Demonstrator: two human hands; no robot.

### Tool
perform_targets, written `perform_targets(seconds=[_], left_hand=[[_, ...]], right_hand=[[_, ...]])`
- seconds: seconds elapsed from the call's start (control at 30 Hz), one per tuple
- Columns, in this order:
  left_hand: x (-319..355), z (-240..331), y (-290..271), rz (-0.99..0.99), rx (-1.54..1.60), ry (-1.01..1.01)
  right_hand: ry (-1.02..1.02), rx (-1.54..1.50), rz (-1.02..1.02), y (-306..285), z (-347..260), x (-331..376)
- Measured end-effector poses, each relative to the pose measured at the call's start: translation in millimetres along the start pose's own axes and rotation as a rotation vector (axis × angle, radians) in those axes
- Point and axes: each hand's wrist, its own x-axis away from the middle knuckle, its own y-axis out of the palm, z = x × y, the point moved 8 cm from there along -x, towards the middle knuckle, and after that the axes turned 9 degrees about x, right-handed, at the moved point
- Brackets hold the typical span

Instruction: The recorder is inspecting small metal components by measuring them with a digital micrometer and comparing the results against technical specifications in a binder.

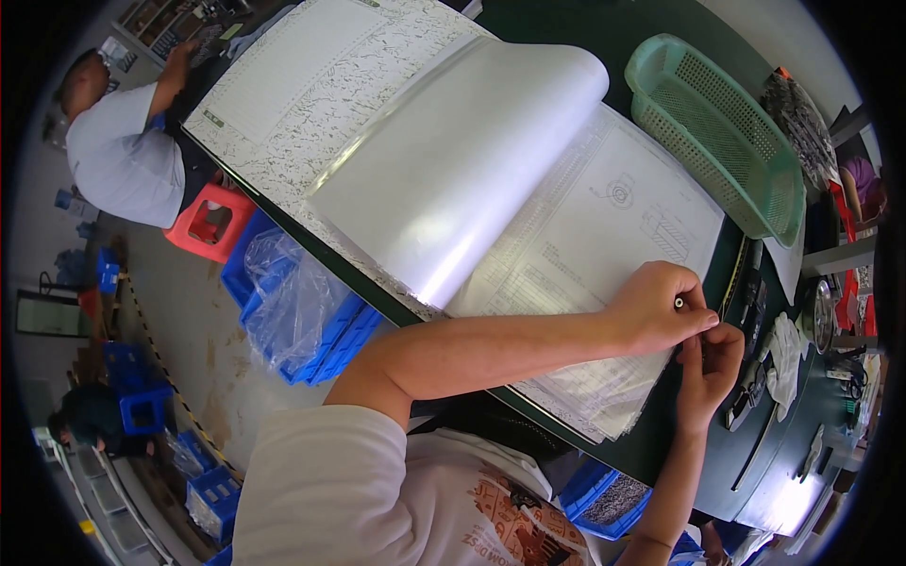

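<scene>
My left hand (658,307) reaches across the open book of technical drawings and is closed. A small round-ended piece (679,304), pale with a dark rim, shows between its fingers. Just below, my right hand (710,370) is closed too, its thumb and index fingertips meeting the left fingertips. Something small and dark sits at the pinch, too hidden to name. Under the left forearm lies a drawing page (595,226) in a clear sleeve, and a glossy sleeved page (462,160) curls up over the book's middle.
A green perforated basket (722,132) stands beyond the book. Dark tools (750,387) and a white cloth (783,363) lie right of my hands. Blue crates (326,344) with plastic bags and a red stool (209,222) stand at the left; a person (127,151) works there.
</scene>
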Motion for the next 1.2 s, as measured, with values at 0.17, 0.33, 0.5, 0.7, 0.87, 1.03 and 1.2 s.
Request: perform_targets(seconds=[0.17,0.33,0.5,0.7,0.87,1.03,1.2], left_hand=[[1.8,0.9,0.0,-0.003,0.072,-0.054],[0.5,1.3,1.1,0.002,0.014,-0.005],[3.2,-5.6,4.2,-0.051,0.168,-0.143],[0.9,4.0,3.3,-0.019,0.0,0.041],[-0.2,4.9,3.9,-0.021,-0.01,0.039],[1.3,2.1,1.9,-0.008,0.061,0.001],[-0.6,-0.7,2.5,-0.008,-0.033,-0.003]], right_hand=[[-0.084,-0.049,0.119,2.4,-23.6,-2.2],[-0.057,-0.027,0.133,1.3,-14.7,-0.2],[-0.043,-0.029,0.117,0.1,-20.3,-2.2],[-0.075,0.032,0.181,-9.4,-15.4,2.7],[-0.12,0.131,0.268,-12.6,-23.0,4.4],[-0.055,-0.027,0.064,-4.4,-16.1,-0.1],[-0.329,0.454,0.289,-12.7,-42.2,7.6]])
